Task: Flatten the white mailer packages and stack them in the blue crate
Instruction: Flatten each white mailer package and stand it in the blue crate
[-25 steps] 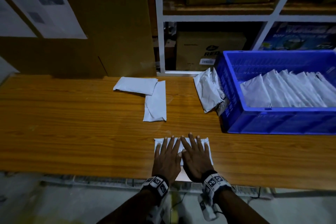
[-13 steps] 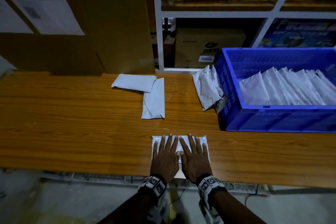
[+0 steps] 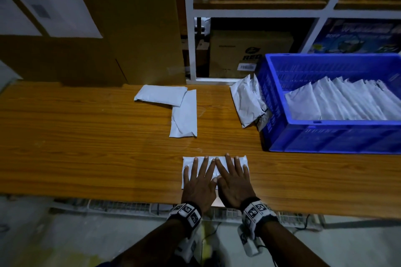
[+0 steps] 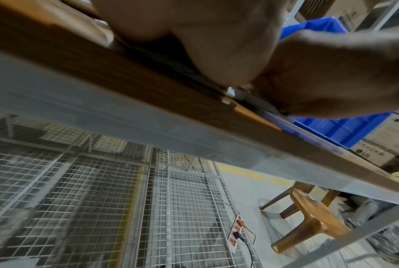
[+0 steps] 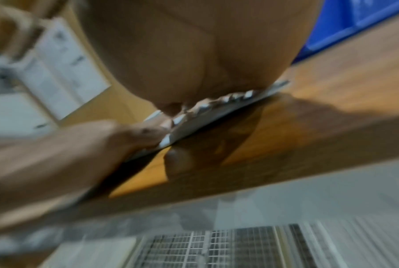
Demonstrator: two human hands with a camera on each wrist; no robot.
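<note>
So that trapped air is squeezed out, a white mailer is pressed against the worktop by left hand and right hand, fingers spread flat, nothing gripped.

Left hand and right hand side by side, palms down, fingers straight, spread, thumbs touching.

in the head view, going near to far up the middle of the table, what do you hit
left hand and right hand pressing flat on the near mailer → bare wooden table → upright mailer → sideways mailer → white shelf frame
</note>
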